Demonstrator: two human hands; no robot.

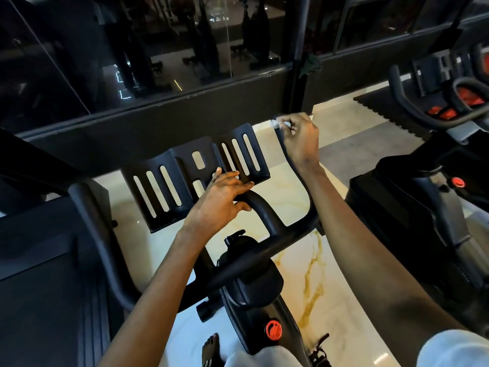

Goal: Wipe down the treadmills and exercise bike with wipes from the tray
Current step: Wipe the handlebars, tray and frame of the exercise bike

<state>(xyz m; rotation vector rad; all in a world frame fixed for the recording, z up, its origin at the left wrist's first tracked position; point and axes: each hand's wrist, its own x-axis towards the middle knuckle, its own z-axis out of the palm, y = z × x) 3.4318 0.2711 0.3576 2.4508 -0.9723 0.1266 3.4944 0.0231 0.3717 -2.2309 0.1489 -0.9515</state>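
Two hands are on the exercise bike: the right hand pinches a wadded wipe at the handlebar's far tip, and the left hand rests loose-fingered at its middle. Best to drag the wipe back along the handlebar, wrapping round it.

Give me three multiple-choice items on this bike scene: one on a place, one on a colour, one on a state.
1. The wipe is: A on the floor; B at the handlebar tip; C on the seat.
2. The knob on the frame is: A red; B blue; C green.
3. The left hand is: A a fist; B gripping a bottle; C straight-fingered at the console.
B: the right hand pinches it there. A: it shows red. C: its fingers lie extended.
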